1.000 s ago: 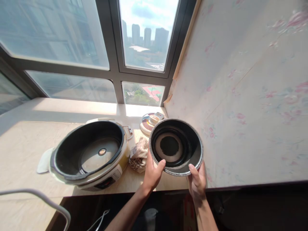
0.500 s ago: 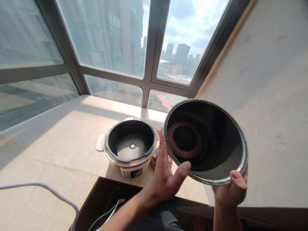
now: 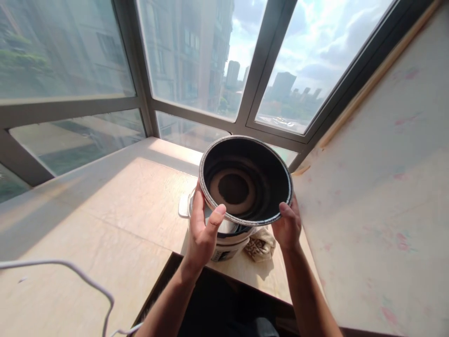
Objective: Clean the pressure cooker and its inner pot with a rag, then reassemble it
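Observation:
I hold a round black inner pot with a silver rim in both hands, tilted so that its inside faces me. My left hand grips the rim on its left side, thumb over the edge. My right hand grips the rim on the right. The pot hangs just above the cooker body and hides most of it; only the cooker's white front and a left handle show.
A patterned cloth lies crumpled to the right of the cooker on the pale stone counter. A flowered wall rises at the right. Large windows stand behind. A white cable loops at lower left.
The pot has moved left and away from me, from beside the cooker to directly over it. My left hand, loose against the rim before, now grips it.

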The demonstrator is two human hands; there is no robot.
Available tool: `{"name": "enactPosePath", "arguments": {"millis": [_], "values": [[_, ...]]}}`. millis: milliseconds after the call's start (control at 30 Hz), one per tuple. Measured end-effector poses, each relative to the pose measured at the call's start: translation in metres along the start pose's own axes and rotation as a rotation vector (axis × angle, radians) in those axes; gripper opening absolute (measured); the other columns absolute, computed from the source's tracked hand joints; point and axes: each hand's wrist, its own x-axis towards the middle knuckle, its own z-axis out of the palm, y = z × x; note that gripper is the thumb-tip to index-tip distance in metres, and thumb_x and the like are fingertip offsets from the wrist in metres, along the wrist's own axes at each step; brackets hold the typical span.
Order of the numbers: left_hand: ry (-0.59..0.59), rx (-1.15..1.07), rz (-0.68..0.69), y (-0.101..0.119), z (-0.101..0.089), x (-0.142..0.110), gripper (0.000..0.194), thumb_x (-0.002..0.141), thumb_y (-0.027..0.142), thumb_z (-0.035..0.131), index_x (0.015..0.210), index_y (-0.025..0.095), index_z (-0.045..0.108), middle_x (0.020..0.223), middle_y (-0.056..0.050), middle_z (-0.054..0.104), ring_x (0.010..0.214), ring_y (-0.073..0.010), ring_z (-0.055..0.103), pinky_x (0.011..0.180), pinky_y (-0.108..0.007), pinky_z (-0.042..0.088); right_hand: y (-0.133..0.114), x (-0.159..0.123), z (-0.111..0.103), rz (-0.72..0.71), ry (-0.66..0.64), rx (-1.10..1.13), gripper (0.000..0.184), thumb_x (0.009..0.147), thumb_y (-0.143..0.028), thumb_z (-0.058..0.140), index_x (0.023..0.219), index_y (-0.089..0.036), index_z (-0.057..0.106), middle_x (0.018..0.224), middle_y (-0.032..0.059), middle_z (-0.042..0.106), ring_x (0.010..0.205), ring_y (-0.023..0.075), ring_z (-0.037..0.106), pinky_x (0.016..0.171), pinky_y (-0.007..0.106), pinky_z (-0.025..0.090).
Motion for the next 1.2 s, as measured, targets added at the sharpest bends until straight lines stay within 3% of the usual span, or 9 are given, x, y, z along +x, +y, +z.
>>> {"name": "enactPosePath", "arguments": {"millis": [333,533,700,800,933,1067,1200], "values": [[-0.063,-0.046,-0.072,-0.018,-0.028,0.01,0.058,0.097,0.042,0.062,0.148,0.017,0.055,0.149,-0.012,0.061,0.143,-0.0315,0.052,0.122,-0.044,0.038,0.035,-0.005,-0.001,0.129,-0.045,0.001,0.066,0.078,-0.042,0.073,0.141,-0.024,0.06,0.136,0.0094,0.07,0.126,0.0306,0.064,0.114,0.052,0.045],[0.015,0.066,-0.107,-0.03,-0.03,0.008,0.063,0.088,0.042,0.074,0.144,0.017,0.059,0.141,-0.012,0.066,0.132,-0.0306,0.061,0.117,-0.043,0.044,0.054,-0.013,-0.008,0.187,-0.069,-0.024,0.068,0.083,-0.042,0.071,0.147,-0.028,0.055,0.143,0.0064,0.066,0.129,0.0292,0.062,0.118,0.05,0.043],[0.086,0.132,-0.147,-0.036,-0.025,0.004,0.062,0.086,0.044,0.074,0.14,0.015,0.062,0.138,-0.013,0.068,0.13,-0.0312,0.063,0.115,-0.045,0.046,0.068,-0.016,-0.021,0.199,-0.094,-0.064,0.066,0.088,-0.041,0.068,0.151,-0.029,0.052,0.144,0.0051,0.065,0.135,0.0292,0.058,0.122,0.052,0.039],[0.092,0.205,-0.167,-0.043,-0.027,0.002,0.064,0.087,0.046,0.072,0.143,0.017,0.06,0.146,-0.014,0.063,0.141,-0.0331,0.055,0.123,-0.049,0.038,0.076,-0.017,-0.033,0.167,-0.122,-0.16,0.062,0.091,-0.043,0.066,0.15,-0.029,0.053,0.141,0.0053,0.067,0.138,0.03,0.056,0.122,0.053,0.038],[0.135,0.401,-0.176,-0.052,-0.032,-0.002,0.07,0.084,0.049,0.073,0.147,0.02,0.059,0.16,-0.014,0.052,0.157,-0.0368,0.032,0.131,-0.058,0.014,0.078,-0.018,-0.043,0.127,-0.161,-0.287,0.059,0.094,-0.046,0.065,0.149,-0.029,0.054,0.139,0.0052,0.069,0.138,0.0305,0.056,0.12,0.053,0.041],[0.108,0.508,-0.15,-0.058,-0.034,-0.003,0.068,0.086,0.047,0.069,0.146,0.018,0.059,0.162,-0.015,0.048,0.158,-0.0376,0.029,0.131,-0.06,0.01,0.072,-0.017,-0.043,0.121,-0.191,-0.339,0.063,0.092,-0.047,0.068,0.15,-0.026,0.053,0.143,0.0075,0.066,0.134,0.0321,0.059,0.118,0.052,0.043],[0.077,0.6,-0.128,-0.062,-0.034,-0.003,0.059,0.09,0.043,0.062,0.146,0.023,0.059,0.158,-0.011,0.054,0.161,-0.0371,0.017,0.128,-0.068,0.003,0.074,-0.017,-0.044,0.11,-0.2,-0.451,0.066,0.093,-0.048,0.067,0.153,-0.026,0.05,0.146,0.0084,0.063,0.136,0.0332,0.057,0.118,0.053,0.043]]}}
